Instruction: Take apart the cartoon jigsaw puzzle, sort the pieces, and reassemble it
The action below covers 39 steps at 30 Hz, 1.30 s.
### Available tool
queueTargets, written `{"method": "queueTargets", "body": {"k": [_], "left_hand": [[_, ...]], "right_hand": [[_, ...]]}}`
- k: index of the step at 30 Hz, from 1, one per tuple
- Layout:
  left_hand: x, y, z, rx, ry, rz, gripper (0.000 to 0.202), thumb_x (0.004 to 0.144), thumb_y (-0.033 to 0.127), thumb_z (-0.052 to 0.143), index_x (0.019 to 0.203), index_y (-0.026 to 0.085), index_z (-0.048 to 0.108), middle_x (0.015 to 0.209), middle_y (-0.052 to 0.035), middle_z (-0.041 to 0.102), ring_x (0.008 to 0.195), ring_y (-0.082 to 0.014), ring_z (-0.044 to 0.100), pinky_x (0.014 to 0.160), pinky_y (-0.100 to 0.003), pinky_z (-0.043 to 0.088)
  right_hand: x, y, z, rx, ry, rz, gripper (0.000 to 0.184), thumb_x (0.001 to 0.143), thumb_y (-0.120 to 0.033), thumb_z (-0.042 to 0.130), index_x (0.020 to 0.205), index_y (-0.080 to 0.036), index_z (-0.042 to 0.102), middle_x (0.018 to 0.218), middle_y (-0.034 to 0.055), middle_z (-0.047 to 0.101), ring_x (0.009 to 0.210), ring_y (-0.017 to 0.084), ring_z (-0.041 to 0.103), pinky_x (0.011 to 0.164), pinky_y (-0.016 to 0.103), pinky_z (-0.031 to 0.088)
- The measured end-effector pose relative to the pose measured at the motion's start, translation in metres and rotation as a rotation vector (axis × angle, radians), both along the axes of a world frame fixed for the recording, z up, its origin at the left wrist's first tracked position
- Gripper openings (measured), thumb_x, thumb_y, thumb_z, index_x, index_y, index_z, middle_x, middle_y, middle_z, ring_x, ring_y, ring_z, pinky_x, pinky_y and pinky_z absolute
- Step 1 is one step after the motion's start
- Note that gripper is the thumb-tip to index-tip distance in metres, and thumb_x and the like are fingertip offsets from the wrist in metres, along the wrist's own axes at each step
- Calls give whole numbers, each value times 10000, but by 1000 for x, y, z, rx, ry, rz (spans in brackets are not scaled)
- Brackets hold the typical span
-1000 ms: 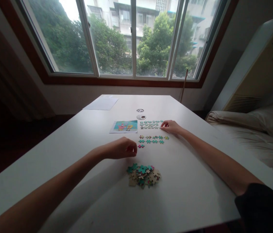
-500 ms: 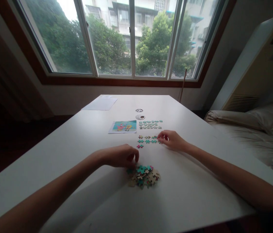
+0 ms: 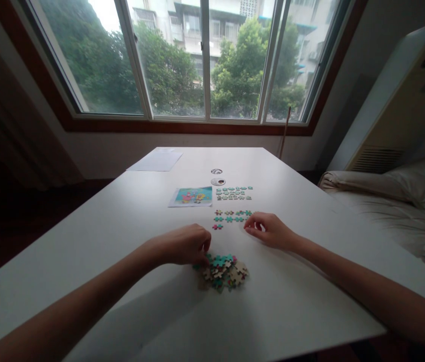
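Note:
A loose pile of jigsaw puzzle pieces (image 3: 227, 271), some teal and some showing tan backs, lies on the white table (image 3: 291, 296). My left hand (image 3: 189, 245) reaches down at the pile's left edge, its fingers pinched on a teal puzzle piece (image 3: 199, 264) that is partly hidden by them. Beyond the pile, short rows of teal, yellow and pink pieces (image 3: 229, 219) lie spread out. Just to the right of these rows is my right hand (image 3: 270, 231), its fingers loosely curved and apart, with no piece visible in them.
A picture sheet with cartoon figures (image 3: 192, 196) lies left of further rows of pieces (image 3: 234, 193). Two round black-and-white items (image 3: 218, 181) sit farther back. White paper (image 3: 155, 161) rests at the far left corner. A sofa (image 3: 393, 196) stands to the right.
My right hand has drawn back slightly from the rows toward me, uncovering pieces at their right end. My left hand has shifted a little left and down at the pile.

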State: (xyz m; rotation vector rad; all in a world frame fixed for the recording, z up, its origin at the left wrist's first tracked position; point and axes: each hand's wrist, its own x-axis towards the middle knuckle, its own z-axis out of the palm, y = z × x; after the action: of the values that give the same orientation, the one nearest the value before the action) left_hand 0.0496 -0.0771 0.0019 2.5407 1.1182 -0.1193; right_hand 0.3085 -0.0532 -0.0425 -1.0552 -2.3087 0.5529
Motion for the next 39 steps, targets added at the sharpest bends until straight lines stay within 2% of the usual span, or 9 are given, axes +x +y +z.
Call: {"method": "queueTargets", "body": {"k": [4,8,14,19,24,29,32,35,39], "left_hand": [[6,-3,0,-52,-8,31,134,647,275,643,700,153,627,701,-16,608,622,-133,516,545,-213,365],[5,5,-5,-240,-116,92,133,608,248,641,692,147,617,635,11,577,561,-115,483,495,-201,342],[-2,21,-13,-509,-454,225,195,664,322,623,698,131,600,568,34,511,523,-81,417,494,-198,307],[12,14,-14,-678,-924,462,252,639,340,675,679,115,570,551,46,447,490,-53,353,461,-196,241],[28,3,-19,-737,-1063,520,249,609,308,707,655,107,566,567,34,468,490,-47,362,462,-200,234],[32,1,-26,-721,-1077,491,249,629,321,697,682,114,570,571,35,476,482,-49,370,463,-200,247],[29,5,-25,-619,-1014,484,270,647,359,674,708,113,582,576,26,489,503,-65,399,473,-202,277],[18,13,-16,-482,-839,435,275,666,369,641,749,111,599,586,17,507,535,-86,432,488,-202,308],[-2,19,-2,-376,-441,205,215,702,343,592,744,134,612,605,19,529,545,-96,449,506,-204,331]], "right_hand": [[-2,-3,2,0,2,21,120,782,-239,511,786,-160,602,695,19,585,589,94,487,557,213,392],[-4,-6,4,0,15,27,119,784,-241,511,784,-163,601,683,15,581,589,96,487,558,213,393],[-11,-14,7,-22,59,-7,149,782,-272,522,784,-163,623,650,5,564,565,88,460,530,205,367],[-22,-27,9,-86,143,-49,178,777,-305,539,781,-160,643,628,1,567,544,82,428,505,200,339],[-29,-33,10,-151,232,-114,227,770,-362,545,786,-157,642,610,-2,553,522,80,396,474,200,312],[-31,-32,10,-143,261,-130,196,768,-328,543,752,-153,630,606,-4,546,541,86,412,498,206,328],[-30,-32,10,-142,268,-135,180,767,-305,539,728,-147,617,595,-8,535,542,86,418,503,204,335],[-29,-32,9,-139,266,-138,192,775,-312,529,732,-145,612,617,-1,549,552,88,430,506,202,342],[-26,-22,10,-90,214,-147,206,781,-323,518,744,-146,617,620,-2,571,541,86,436,504,201,344]]}}
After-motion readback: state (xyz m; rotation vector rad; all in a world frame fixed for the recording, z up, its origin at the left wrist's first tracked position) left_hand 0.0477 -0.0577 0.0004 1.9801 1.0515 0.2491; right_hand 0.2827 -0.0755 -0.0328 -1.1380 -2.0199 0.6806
